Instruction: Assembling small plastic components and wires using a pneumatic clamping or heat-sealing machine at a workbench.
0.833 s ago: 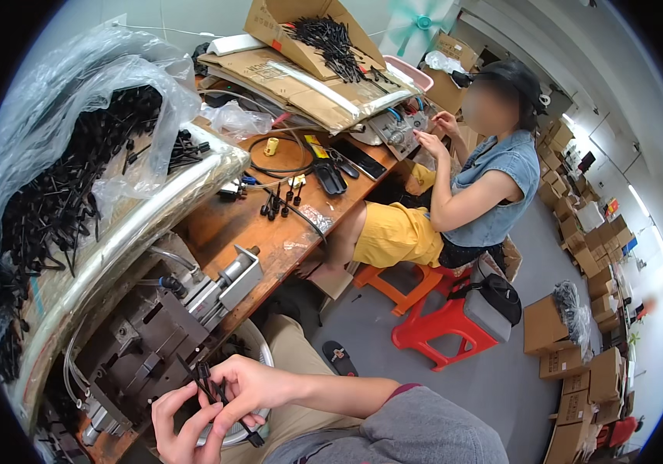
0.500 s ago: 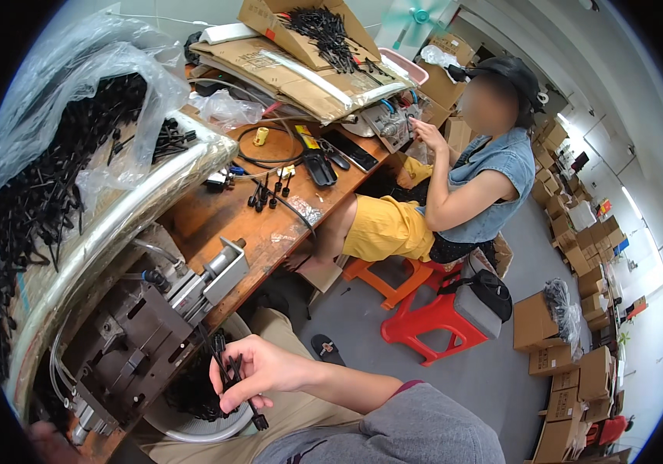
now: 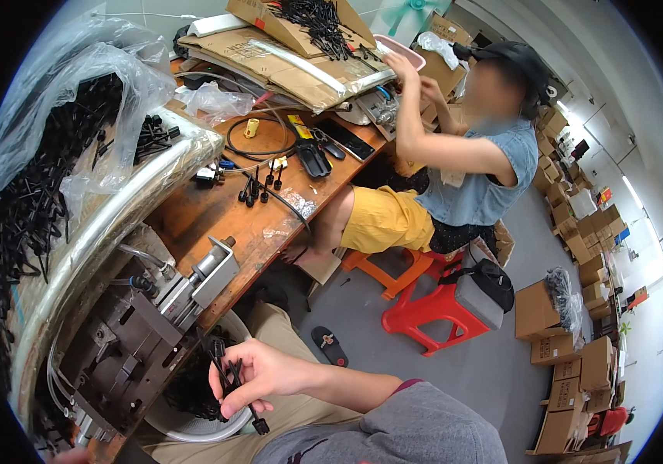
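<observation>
My right hand (image 3: 258,379) is closed round several thin black plastic pieces with blocky ends (image 3: 260,424), which stick out above and below the fingers. It hovers over a white basket (image 3: 192,435) that has more black pieces in it. To its left, a metal fixture with a pneumatic cylinder (image 3: 209,267) is mounted at the wooden table's edge, nothing of mine touching its plate (image 3: 107,348). Only a blurred bit of my left hand (image 3: 74,456) shows at the lower left rim, near the fixture's near end; its fingers cannot be made out.
A large heap of black pieces (image 3: 30,193) lies in clear plastic at the left. On the wooden table (image 3: 184,220) are a few upright black pieces (image 3: 252,189), a phone (image 3: 344,139) and cables. A co-worker sits beyond, near a red stool (image 3: 432,317). Cardboard boxes (image 3: 563,402) line the right.
The co-worker's arms have risen toward the box of black pieces at the back. The view has shifted slightly. My right hand keeps its hold; my left hand has slipped further out at the rim.
</observation>
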The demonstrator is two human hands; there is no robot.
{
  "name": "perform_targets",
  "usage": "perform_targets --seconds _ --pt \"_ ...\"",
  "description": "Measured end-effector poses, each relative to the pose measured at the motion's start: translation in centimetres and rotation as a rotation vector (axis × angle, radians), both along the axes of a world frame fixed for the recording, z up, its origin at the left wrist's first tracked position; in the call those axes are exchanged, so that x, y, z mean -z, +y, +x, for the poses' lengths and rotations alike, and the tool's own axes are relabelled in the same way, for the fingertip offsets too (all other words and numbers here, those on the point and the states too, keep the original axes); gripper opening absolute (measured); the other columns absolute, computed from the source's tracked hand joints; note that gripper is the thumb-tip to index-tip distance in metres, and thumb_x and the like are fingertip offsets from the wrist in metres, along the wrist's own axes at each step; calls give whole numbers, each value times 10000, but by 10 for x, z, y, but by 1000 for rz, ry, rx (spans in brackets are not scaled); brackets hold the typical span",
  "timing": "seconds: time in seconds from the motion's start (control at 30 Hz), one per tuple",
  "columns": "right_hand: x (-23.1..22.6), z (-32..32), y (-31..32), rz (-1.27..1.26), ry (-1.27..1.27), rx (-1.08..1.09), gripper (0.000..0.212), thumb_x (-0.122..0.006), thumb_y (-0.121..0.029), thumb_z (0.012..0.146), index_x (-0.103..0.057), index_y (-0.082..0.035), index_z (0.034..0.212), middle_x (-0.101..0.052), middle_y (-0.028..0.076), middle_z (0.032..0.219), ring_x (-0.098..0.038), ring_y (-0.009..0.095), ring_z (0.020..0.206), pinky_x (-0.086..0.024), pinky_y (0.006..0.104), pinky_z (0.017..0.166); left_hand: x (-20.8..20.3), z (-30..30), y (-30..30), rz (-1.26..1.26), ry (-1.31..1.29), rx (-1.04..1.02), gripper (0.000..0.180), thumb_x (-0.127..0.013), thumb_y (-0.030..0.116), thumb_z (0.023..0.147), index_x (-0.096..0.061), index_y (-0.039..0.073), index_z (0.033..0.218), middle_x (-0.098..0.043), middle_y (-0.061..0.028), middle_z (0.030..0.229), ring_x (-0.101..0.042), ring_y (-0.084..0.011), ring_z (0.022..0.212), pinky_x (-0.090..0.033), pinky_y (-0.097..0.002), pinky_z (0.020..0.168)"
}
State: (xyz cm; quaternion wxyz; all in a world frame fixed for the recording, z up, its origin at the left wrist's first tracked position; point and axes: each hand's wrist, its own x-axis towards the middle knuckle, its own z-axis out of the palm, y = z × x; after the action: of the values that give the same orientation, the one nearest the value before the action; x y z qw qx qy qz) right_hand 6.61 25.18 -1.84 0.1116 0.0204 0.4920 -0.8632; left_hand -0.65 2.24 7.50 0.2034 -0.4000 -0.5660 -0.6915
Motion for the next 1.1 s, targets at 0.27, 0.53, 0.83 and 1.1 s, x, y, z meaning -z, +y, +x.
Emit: perform_targets --seconds 0.27,0.53,0.83,1.1 --pt "5 0 3 32 29 15 233 -782 -82 772 -595 -15 893 -671 68 715 -564 62 437 -405 188 351 60 17 23 -784 -89 67 530 -734 -33 645 -565 8 1146 -573 -174 1152 -549 -307 1098 -406 -393 975" --pt "-3 6 13 50 54 264 218 -778 -94 780 -606 -30 900 -629 25 690 -549 55 437 -408 183 355 47 12 21 -438 71 -266 426 -674 85 807 -532 -13 1196 -549 -177 1165 -567 -291 1051 -460 -376 915" --pt "-27 5 7 88 49 268 222 -778 -52 774 -617 -11 923 -652 38 738 -578 60 478 -437 186 389 44 17 38 -675 279 -77 365 -763 20 778 -643 17 1123 -611 -123 1147 -578 -308 1051 -428 -447 971" --pt "9 -8 -24 37 80 -108 243 -794 -85 756 -590 9 849 -613 59 587 -561 79 411 -407 201 340 57 14 23 -788 210 112 315 -731 32 811 -680 28 1122 -577 -145 1196 -552 -307 1059 -446 -395 917"
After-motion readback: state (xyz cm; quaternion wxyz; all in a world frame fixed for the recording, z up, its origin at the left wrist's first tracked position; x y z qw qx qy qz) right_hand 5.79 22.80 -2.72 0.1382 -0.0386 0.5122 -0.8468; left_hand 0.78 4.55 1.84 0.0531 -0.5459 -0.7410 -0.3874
